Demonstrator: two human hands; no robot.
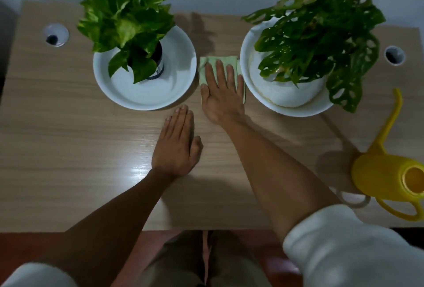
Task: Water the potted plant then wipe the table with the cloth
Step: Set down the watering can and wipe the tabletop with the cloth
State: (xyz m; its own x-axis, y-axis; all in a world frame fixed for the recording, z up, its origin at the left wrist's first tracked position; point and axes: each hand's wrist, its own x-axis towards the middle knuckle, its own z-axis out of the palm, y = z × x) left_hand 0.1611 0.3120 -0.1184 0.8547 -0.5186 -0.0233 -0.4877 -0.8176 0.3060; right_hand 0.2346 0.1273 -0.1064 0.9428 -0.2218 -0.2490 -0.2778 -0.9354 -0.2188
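Right hand (221,94) lies flat, fingers (219,70) spread and released, pressing the green cloth (207,62) onto the counter (68,137) between the two white dishes. Left hand (177,144) rests palm-down, fingers together, grasping nothing, just nearer than the cloth. Left plant (128,20) in dish (146,94); right plant (321,34) in dish (247,75). Yellow can (387,179) stands at the right edge.

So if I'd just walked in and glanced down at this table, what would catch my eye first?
Probably the two leafy plants at the back, the left plant and the right plant, each in a white dish. Between them the right hand lies flat on a pale green cloth, while the left hand rests flat on the bare wood. A bright yellow watering can stands at the right edge.
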